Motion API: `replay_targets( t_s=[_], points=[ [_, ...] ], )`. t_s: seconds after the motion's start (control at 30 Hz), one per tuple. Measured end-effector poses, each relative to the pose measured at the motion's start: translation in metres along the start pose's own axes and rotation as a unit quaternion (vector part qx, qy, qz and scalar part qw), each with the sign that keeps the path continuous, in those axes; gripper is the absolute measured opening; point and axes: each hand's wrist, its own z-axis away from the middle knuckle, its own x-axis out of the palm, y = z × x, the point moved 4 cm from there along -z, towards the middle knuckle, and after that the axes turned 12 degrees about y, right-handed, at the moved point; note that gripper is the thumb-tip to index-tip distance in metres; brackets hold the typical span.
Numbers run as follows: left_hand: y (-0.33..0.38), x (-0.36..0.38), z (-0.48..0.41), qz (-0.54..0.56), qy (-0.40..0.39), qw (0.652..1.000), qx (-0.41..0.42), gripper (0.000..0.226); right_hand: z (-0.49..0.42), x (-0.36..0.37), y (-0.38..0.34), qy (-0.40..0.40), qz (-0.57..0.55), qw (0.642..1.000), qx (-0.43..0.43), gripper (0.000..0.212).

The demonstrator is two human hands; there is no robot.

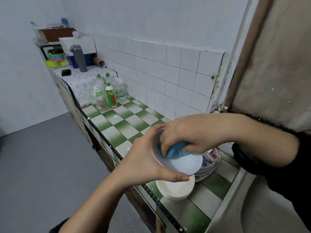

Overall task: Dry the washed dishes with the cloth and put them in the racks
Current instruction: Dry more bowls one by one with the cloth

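My left hand grips a white bowl from below and outside, tilted toward me above the counter. My right hand reaches into the bowl and holds a blue cloth pressed against its inside. Under the bowl a stack of white bowls stands on the green-and-white tiled counter. Behind them lies a stack of patterned plates. A dish rack sits on top of a shelf at the far left end of the counter.
Several detergent bottles stand mid-counter by the tiled wall. Further back are a grey flask, a black phone, a blue-and-white box and coloured plastic ware. A sink edge lies at the right. Grey floor lies on the left.
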Motion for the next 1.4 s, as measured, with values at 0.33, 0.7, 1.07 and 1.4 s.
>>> replay_targets(
  t_s=[0.33,0.7,1.07,1.4],
  points=[
    [-0.002,-0.010,-0.003,-0.007,0.053,0.998,0.009,0.116,0.007,-0.005,-0.002,-0.038,0.022,0.992,0.119,0.040],
    [0.005,0.010,-0.002,-0.049,0.064,0.994,0.068,0.114,0.012,0.002,-0.002,0.118,0.091,0.989,0.006,0.034],
    [0.004,0.019,-0.006,-0.149,0.100,0.976,0.122,0.127,0.031,0.006,-0.001,0.128,-0.323,0.913,0.216,0.033],
    [0.006,0.018,-0.010,-0.110,0.175,0.972,0.108,0.118,0.017,0.032,-0.013,0.534,-0.164,0.761,0.330,0.036]
  ],
)
